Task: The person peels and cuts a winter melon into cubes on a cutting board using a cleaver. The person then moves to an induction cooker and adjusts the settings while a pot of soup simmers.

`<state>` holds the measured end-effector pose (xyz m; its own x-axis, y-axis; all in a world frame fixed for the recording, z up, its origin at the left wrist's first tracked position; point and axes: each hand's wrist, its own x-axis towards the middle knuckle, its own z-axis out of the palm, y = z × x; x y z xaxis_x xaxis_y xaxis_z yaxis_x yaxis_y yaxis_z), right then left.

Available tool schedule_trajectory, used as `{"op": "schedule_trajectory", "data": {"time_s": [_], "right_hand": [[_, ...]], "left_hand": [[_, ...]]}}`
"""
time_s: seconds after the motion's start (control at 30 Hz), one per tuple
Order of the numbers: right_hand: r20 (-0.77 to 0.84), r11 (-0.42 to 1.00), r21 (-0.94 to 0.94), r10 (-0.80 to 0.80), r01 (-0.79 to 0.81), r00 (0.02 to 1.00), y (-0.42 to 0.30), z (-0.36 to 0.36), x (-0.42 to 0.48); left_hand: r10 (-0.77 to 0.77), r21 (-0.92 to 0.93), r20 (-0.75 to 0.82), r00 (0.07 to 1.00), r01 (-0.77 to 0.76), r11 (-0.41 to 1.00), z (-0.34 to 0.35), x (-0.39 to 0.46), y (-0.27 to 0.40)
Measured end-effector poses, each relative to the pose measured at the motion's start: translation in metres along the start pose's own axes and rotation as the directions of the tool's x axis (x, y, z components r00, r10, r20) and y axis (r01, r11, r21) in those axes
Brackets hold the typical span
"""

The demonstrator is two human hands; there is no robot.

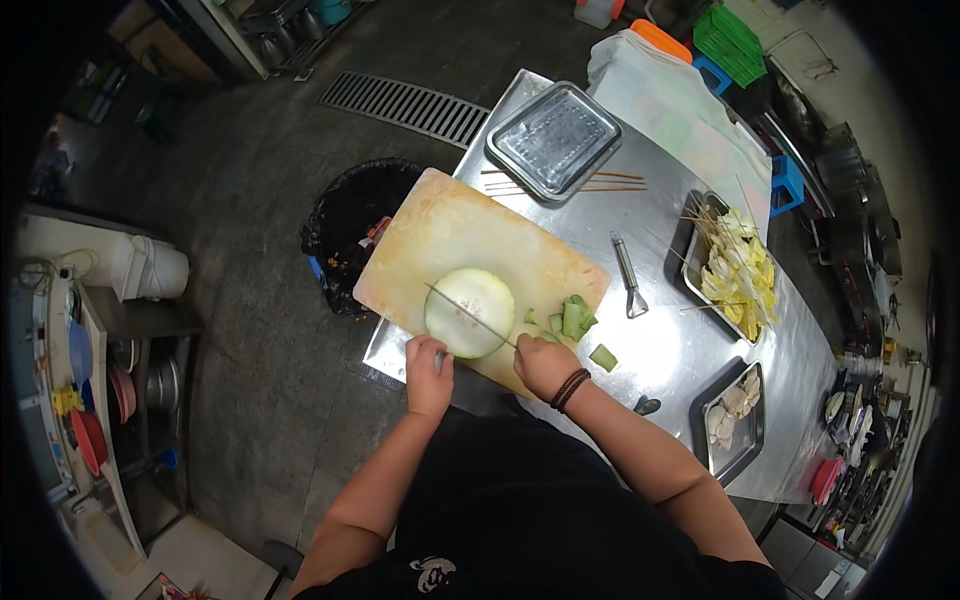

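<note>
A round slab of pale melon, likely winter melon (457, 334), lies flat with its cut face and seedy core upward on a worn cutting board (457, 217). Across that face runs a knife (471, 315), seen edge-on as a thin dark line. My right hand (544, 364) grips its handle at the slab's right side. At the near left rim, my left hand (430, 375) rests curled against the melon, its fingertips partly hidden. Several pieces of green peel (576, 319) lie at the board's right end, with another peel piece (603, 358) on the steel table.
On the steel table (585, 232) are a peeler (630, 277), an upturned metal tray (559, 139) by several skewers (619, 182), a tray of skewered yellow leaves (739, 274) and a tray with pale slices (735, 409). A black-lined bin (337, 217) stands under the board's left end.
</note>
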<state>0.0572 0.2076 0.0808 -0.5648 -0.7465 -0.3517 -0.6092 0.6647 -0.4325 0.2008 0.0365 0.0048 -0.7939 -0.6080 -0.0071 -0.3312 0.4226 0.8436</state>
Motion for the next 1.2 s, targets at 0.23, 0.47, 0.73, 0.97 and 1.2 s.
{"op": "schedule_trajectory", "data": {"time_s": [0.23,0.47,0.73,0.97,1.2], "right_hand": [[-0.002,1.000,-0.027,-0.004,0.004,1.000,0.002,0.000,0.001],[0.022,0.999,-0.029,0.017,-0.016,1.000,-0.002,-0.006,0.001],[0.056,0.999,-0.033,0.033,-0.031,0.998,-0.005,-0.011,0.004],[0.041,0.999,-0.042,0.012,-0.011,0.999,-0.003,-0.007,0.002],[0.040,0.998,-0.060,0.012,-0.009,0.999,-0.004,-0.001,0.004]], "left_hand": [[0.001,-0.030,-0.007,1.000,-0.001,1.000,0.001,0.000,0.000],[0.005,-0.007,-0.007,1.000,-0.005,1.000,0.000,-0.001,0.001],[-0.010,-0.012,0.008,1.000,0.010,1.000,0.001,0.000,0.001],[-0.020,-0.034,0.005,1.000,0.020,0.999,0.000,-0.001,0.003],[0.016,0.004,-0.011,1.000,-0.016,1.000,0.000,-0.002,-0.003]]}}
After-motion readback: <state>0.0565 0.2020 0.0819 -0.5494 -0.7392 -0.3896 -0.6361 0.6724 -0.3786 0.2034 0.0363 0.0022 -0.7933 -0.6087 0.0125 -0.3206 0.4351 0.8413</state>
